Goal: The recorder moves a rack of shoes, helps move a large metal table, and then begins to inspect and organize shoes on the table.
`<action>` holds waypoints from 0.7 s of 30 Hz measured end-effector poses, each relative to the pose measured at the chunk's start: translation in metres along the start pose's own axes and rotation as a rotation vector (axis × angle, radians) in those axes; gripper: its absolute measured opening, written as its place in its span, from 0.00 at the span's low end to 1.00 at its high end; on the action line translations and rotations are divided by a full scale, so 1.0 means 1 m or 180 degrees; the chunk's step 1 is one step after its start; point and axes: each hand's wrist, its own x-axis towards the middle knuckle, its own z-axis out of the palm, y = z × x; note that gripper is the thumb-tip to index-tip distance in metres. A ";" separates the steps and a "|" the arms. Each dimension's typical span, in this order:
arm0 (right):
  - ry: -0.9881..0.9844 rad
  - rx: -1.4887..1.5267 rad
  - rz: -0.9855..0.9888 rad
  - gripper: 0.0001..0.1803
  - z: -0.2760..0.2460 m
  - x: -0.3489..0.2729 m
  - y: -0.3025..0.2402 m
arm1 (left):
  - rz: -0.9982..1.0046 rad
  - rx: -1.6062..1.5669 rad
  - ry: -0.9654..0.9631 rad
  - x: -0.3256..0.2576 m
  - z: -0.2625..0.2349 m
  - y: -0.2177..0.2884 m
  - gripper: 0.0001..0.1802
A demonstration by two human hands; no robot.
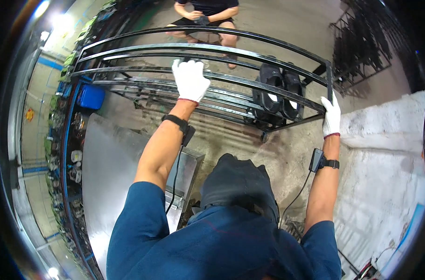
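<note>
A black metal rack (249, 82) with long parallel bars stretches across in front of me. My left hand (191, 83), in a white knit glove with a red cuff, is closed over its bars left of the middle. At the rack's right end, my right hand (332, 116), gloved the same way, is wrapped round the corner by the end post. Its fingers partly hide behind the metal. Several black shoes (270, 79) sit on the rack between my hands, nearer the right one. Each wrist wears a black strap with a small box and a cable.
A metal-topped table (114, 158) stands at my left, beside shelving crowded with small parts. A blue bin (91, 96) is near the rack's left end. Another person (207, 11) sits beyond the rack. A white block wall (385, 122) rises at right; a dark loaded rack (361, 44) stands far right.
</note>
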 end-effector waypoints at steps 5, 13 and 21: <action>0.0043 0.0092 0.0127 0.36 0.004 -0.008 -0.005 | 0.0270 0.0031 0.0220 -0.008 -0.002 0.000 0.15; 0.0211 0.0024 0.0085 0.33 0.001 -0.011 -0.003 | 0.0348 0.0262 0.0046 -0.007 0.004 0.001 0.16; 0.0369 -0.0173 0.0229 0.31 0.002 -0.015 -0.024 | 0.0334 0.0318 -0.0084 0.009 -0.006 0.011 0.11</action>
